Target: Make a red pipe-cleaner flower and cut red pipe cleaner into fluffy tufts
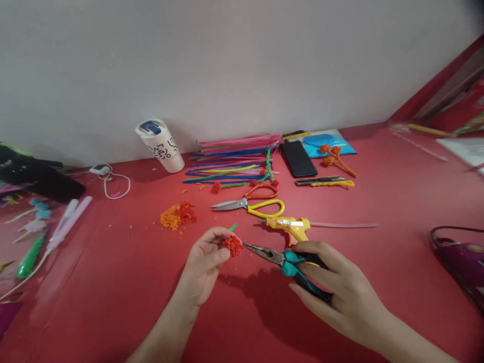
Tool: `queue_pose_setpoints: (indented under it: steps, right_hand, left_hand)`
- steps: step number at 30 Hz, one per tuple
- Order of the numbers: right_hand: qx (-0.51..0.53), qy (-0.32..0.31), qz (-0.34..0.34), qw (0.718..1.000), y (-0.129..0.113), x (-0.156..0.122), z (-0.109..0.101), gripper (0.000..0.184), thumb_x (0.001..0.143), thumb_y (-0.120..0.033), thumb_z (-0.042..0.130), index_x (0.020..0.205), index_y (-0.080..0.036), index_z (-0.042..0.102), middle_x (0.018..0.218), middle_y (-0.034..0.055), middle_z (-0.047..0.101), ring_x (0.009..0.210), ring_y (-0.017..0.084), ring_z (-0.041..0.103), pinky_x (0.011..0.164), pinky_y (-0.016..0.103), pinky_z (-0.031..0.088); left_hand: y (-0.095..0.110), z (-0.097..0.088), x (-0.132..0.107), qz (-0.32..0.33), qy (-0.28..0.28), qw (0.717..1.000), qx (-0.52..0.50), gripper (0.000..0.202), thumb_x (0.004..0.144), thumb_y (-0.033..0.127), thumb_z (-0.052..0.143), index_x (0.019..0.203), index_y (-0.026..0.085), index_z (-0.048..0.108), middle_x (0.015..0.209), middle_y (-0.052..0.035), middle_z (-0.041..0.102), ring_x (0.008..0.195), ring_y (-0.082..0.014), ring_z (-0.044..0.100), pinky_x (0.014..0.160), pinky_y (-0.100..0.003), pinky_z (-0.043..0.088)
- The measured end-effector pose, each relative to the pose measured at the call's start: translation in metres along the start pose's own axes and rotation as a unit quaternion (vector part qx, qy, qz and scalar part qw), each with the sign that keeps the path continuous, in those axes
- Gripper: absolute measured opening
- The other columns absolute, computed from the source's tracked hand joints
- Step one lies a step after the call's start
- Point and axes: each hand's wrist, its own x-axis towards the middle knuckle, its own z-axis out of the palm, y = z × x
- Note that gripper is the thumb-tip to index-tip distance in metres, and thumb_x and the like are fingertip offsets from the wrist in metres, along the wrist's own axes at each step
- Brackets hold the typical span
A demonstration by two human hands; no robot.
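My left hand [206, 264] pinches a small red fuzzy flower head [233, 245] between thumb and fingers. A short green stem [233, 227] sticks out behind those fingers. My right hand [333, 282] is wrapped round the teal and black handles of needle-nose pliers [266, 253]. The pliers' tips point left and come right up to the flower head; whether they grip a strand of it is too small to tell. Just beyond the hands lie a yellow glue gun [289, 226] with a clear glue stick in its back, and scissors [247, 202] with one red and one yellow handle loop.
Orange and red fuzzy clippings [177, 216] lie in a pile at left. Behind are bundled pipe cleaners [234, 156], a white tumbler [161, 146], a black phone [299, 159], a yellow utility knife [324, 181] and an orange pipe-cleaner sprig [335, 156]. A pink stick-shaped appliance [70, 222] lies far left.
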Motion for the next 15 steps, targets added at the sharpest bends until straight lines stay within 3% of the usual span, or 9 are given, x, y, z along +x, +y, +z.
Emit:
queue_pose_setpoints:
  steps: [5, 10, 15]
  right_hand:
    - [0.072, -0.046, 0.078, 0.993, 0.004, 0.005, 0.002, 0.013, 0.079, -0.026, 0.051, 0.077, -0.022, 0.063, 0.095, 0.0068, 0.055, 0.084, 0.017, 0.058, 0.071, 0.027, 0.050]
    - [-0.008, -0.078, 0.049, 0.996, 0.002, 0.007, 0.021, 0.015, 0.079, -0.021, 0.049, 0.081, -0.019, 0.064, 0.092, 0.0088, 0.056, 0.080, 0.019, 0.057, 0.069, 0.031, 0.050]
    - [-0.074, -0.085, 0.027, 0.993, 0.000, 0.004, 0.037, 0.014, 0.080, -0.021, 0.049, 0.078, -0.018, 0.063, 0.088, 0.0093, 0.056, 0.080, 0.020, 0.053, 0.070, 0.035, 0.048]
  left_hand:
    - [0.001, -0.005, 0.002, 0.039, -0.039, 0.998, 0.019, 0.027, 0.062, 0.024, 0.067, 0.088, 0.016, 0.063, 0.088, -0.0087, 0.066, 0.082, -0.0179, 0.057, 0.076, -0.028, 0.041]
    - [0.000, -0.007, 0.000, 0.068, -0.081, 0.993, 0.049, 0.034, 0.061, 0.020, 0.068, 0.095, 0.017, 0.062, 0.094, -0.0091, 0.065, 0.089, -0.0200, 0.057, 0.081, -0.029, 0.041]
    - [-0.005, -0.003, -0.002, 0.086, -0.057, 0.990, 0.098, 0.031, 0.060, 0.011, 0.069, 0.089, 0.019, 0.063, 0.092, -0.0062, 0.066, 0.087, -0.0182, 0.058, 0.080, -0.029, 0.042]
